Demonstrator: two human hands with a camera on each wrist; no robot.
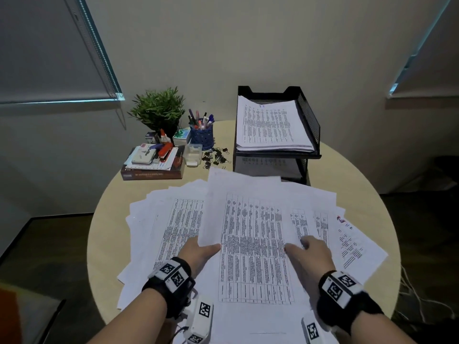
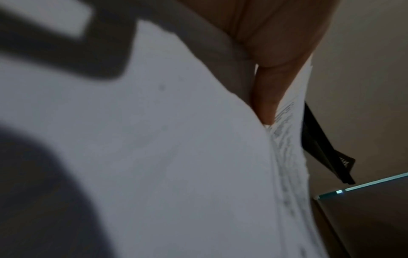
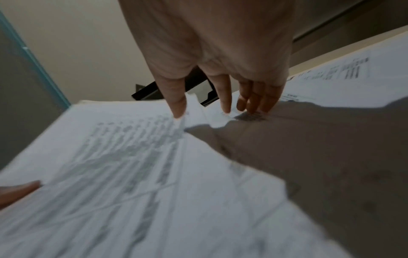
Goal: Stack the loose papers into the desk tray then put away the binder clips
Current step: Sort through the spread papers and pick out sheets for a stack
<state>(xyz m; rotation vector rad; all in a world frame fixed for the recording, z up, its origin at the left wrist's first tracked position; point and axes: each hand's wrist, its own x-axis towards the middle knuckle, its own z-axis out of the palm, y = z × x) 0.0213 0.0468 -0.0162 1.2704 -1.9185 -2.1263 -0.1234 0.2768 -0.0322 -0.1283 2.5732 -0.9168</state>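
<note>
Right now the left hand pinches the left edge of the top sheet, thumb on top and fingers beneath, lifting it clear of the loose papers fanned across the desk. The right hand lies released, fingertips pressing the sheets beside it. Held by one edge only, the sheet could sag, crease or drag neighbouring pages toward the rim. Its long axis runs from the person toward the desk tray at the far right, far end tilted slightly left. The binder clips lie heaped left of the tray, untouched
</note>
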